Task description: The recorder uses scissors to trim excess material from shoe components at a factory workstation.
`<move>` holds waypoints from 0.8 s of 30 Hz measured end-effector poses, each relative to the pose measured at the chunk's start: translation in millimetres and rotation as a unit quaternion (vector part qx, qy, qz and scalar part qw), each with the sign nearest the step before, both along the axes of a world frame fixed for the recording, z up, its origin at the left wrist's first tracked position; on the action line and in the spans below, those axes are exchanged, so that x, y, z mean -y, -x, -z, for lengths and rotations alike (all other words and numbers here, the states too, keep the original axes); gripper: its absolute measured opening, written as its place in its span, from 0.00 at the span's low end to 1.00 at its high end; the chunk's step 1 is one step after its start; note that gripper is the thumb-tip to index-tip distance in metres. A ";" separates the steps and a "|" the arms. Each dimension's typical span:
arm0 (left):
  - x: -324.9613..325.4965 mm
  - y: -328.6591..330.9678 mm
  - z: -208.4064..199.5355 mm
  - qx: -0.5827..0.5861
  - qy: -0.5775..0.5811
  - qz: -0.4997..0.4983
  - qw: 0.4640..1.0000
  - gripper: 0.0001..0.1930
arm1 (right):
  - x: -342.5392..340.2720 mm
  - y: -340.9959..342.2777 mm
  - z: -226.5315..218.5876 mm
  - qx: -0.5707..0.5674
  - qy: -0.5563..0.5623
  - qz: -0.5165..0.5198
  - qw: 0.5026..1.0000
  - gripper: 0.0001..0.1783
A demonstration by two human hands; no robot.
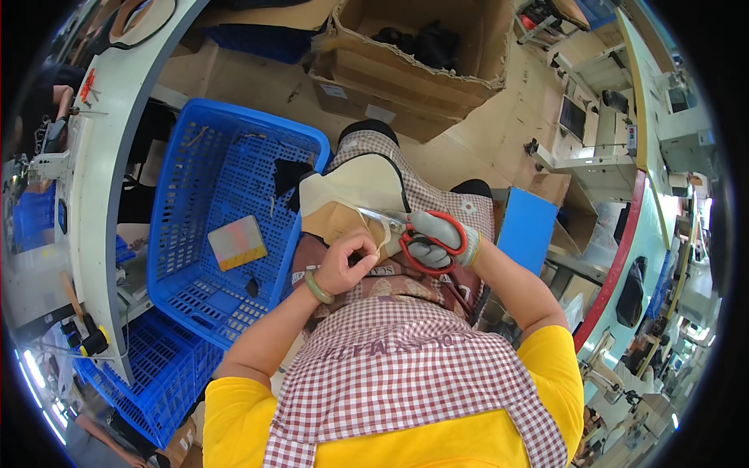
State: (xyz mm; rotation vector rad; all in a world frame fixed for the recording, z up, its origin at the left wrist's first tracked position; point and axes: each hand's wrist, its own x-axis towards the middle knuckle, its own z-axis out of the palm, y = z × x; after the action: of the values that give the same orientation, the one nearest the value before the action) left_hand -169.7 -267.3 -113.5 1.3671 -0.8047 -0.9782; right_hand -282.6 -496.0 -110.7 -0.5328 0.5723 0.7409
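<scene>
On my lap lies a cut piece (359, 183) of cream and tan material with a black edge. My left hand (342, 265), bare with a bangle at the wrist, pinches a thin cream strip (384, 234) by the near side of that piece. My right hand (438, 234), in a grey glove, is closed through the red handles of a pair of scissors (396, 225). The blades point left across the piece, next to the strip. Whether the blades are fully closed is hard to see.
A blue plastic crate (173, 195) stands at my left, holding a pale card (238, 242) and dark scraps (290, 178). Beyond my knees is a torn cardboard box (398, 82). White worktables (144, 117) flank me; a person's arm (62, 100) shows at far left.
</scene>
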 end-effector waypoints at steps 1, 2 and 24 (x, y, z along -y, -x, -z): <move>-0.2 -0.9 0.6 0.001 0.000 0.000 1.000 0.05 | 1.9 0.8 6.3 0.019 -0.039 -0.006 0.999 0.27; -0.4 -1.7 1.5 -0.004 0.002 0.004 1.000 0.05 | 3.1 2.8 11.3 0.020 -0.039 -0.005 0.999 0.27; 4.7 -15.4 -18.2 0.390 -0.221 -0.259 0.856 0.16 | -38.7 8.9 -11.0 0.001 0.062 0.129 0.990 0.23</move>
State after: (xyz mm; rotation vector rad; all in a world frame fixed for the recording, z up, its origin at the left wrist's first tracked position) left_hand -154.3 -272.0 -95.3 2.2999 -0.7335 -0.1375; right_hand -291.5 -457.3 -99.7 -0.5623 0.6746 0.4607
